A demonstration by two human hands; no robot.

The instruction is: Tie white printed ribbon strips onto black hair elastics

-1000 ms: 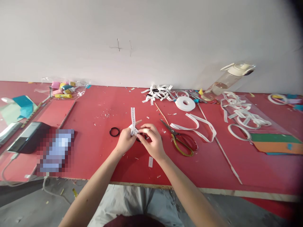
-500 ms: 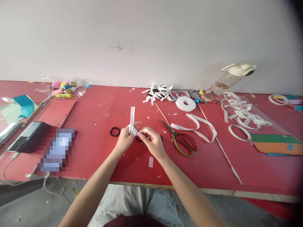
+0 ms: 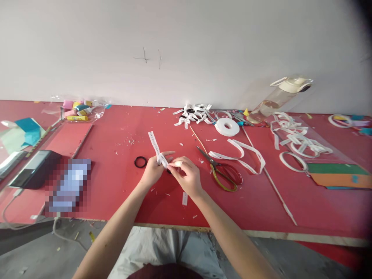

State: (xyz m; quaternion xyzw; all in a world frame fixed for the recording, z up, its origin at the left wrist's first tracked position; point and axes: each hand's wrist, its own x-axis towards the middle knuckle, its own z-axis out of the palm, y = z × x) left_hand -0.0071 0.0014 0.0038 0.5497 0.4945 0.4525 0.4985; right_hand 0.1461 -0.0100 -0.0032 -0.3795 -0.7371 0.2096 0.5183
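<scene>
A white printed ribbon [image 3: 154, 142] runs between my two hands above the red table. My left hand [image 3: 154, 168] pinches it near its middle, with one end standing up and leaning left. The fingertips of my right hand [image 3: 186, 174] close on the ribbon's other end. Dark hair ties lie partly hidden beneath my hands, and another black hair tie [image 3: 140, 162] rests just left of my left hand. To the right of my right hand are scissors [image 3: 222, 172] with red and yellow handles, and a longer loose ribbon [image 3: 255, 155] lies beyond them.
A pile of ribbon bows [image 3: 194, 114] and a white ribbon roll [image 3: 227, 126] sit at the back. A tilted water bottle [image 3: 270, 100] leans near the wall. More ribbon [image 3: 305, 135] is heaped at right. A phone [image 3: 69, 186] and dark power bank [image 3: 36, 168] lie at left.
The ribbon's free upper end has tipped to the left. My right hand has shifted slightly, still gripping the other end, and the left hand has barely moved.
</scene>
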